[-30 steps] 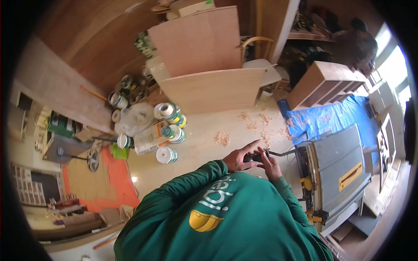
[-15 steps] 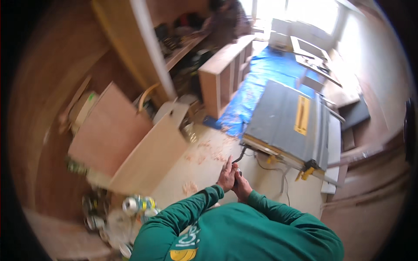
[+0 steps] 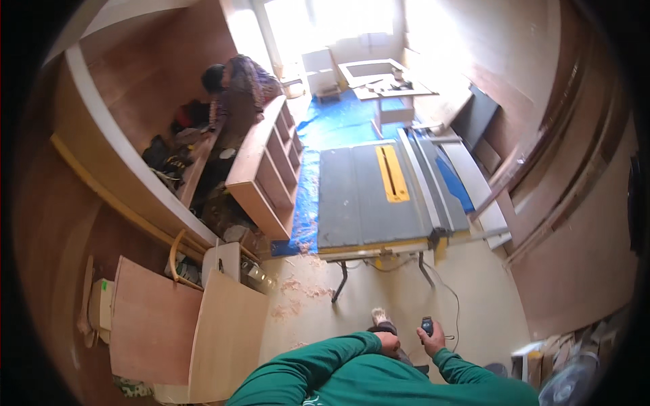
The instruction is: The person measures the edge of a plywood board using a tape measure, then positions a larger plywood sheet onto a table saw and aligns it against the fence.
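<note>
My right hand (image 3: 433,340) is wrapped round a small black object (image 3: 426,326), held upright with its dark rounded end showing above the fingers; its exact kind is unclear. To the left, my left hand (image 3: 388,343) is curled closed low in front of my body, and whatever its fingers may hold is hidden. Just beyond it a pale, blurred shape (image 3: 379,315), perhaps a foot, shows at the end of a dark trouser leg. Ahead of both hands stands a table saw (image 3: 352,196) with a grey top and a yellow insert, on folding legs.
A cable (image 3: 455,298) runs over the pale floor near the saw. Wood shavings (image 3: 298,291) lie to its left. Board panels (image 3: 227,331) lean at left. Beyond them stands an open wooden shelf unit (image 3: 261,172), with a person (image 3: 240,95) bending beside it. Blue sheeting (image 3: 338,115) covers the far floor.
My hands were together and are now apart, the right one holding the black object. The view has swung right and straightened, placing the table saw directly ahead.
</note>
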Demonstrator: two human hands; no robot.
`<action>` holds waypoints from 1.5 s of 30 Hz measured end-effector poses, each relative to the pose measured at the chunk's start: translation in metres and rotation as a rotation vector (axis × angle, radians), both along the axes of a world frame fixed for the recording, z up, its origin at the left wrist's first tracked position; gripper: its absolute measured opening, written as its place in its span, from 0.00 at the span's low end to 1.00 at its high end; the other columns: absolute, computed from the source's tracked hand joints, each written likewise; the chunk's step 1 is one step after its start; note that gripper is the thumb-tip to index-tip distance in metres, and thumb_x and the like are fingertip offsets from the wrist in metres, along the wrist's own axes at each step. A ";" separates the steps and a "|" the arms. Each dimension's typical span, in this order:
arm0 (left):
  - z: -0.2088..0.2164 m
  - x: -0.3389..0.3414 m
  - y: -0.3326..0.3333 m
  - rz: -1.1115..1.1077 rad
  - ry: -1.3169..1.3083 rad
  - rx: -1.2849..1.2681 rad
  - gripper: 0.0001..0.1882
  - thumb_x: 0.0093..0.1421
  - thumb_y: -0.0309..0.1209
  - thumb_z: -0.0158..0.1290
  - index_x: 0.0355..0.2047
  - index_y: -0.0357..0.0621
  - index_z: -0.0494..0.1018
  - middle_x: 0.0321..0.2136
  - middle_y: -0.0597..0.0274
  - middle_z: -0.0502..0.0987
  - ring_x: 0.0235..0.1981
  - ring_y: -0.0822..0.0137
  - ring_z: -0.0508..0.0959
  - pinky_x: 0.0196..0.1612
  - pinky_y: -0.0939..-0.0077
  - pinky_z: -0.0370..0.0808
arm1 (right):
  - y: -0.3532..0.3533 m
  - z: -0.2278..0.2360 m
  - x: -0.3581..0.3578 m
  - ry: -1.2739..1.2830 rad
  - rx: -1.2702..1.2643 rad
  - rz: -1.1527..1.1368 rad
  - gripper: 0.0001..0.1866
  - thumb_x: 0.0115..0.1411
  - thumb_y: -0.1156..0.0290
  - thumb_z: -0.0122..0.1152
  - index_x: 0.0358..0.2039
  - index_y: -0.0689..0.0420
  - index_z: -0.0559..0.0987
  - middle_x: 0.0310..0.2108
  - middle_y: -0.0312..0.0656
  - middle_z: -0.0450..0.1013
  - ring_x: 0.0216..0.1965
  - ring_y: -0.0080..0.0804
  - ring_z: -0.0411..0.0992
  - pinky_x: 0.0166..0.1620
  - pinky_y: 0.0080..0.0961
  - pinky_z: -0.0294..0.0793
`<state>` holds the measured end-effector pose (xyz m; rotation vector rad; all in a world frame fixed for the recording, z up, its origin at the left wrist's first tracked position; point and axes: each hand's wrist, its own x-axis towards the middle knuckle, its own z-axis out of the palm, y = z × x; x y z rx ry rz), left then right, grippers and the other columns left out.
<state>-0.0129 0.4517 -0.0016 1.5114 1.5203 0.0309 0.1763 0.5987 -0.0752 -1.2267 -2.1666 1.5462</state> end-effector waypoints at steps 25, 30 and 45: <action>0.032 0.012 -0.019 -0.031 0.019 0.072 0.19 0.57 0.47 0.54 0.30 0.45 0.83 0.30 0.47 0.83 0.34 0.46 0.83 0.43 0.53 0.80 | -0.054 0.028 0.012 0.051 -0.137 0.345 0.39 0.64 0.40 0.56 0.60 0.63 0.74 0.56 0.56 0.75 0.60 0.46 0.73 0.62 0.35 0.69; 0.040 0.012 -0.018 0.021 0.123 0.149 0.15 0.56 0.41 0.55 0.28 0.42 0.82 0.30 0.45 0.83 0.34 0.47 0.84 0.40 0.54 0.80 | -0.052 0.039 0.012 0.041 -0.246 0.332 0.37 0.64 0.42 0.57 0.60 0.64 0.75 0.54 0.55 0.76 0.57 0.43 0.74 0.61 0.34 0.70; 0.012 0.007 -0.028 0.050 0.208 0.485 0.13 0.52 0.40 0.58 0.21 0.43 0.79 0.23 0.46 0.81 0.27 0.47 0.83 0.33 0.53 0.79 | -0.037 0.074 -0.009 -0.089 -0.207 0.540 0.28 0.69 0.43 0.48 0.46 0.54 0.84 0.39 0.51 0.81 0.42 0.45 0.79 0.47 0.36 0.75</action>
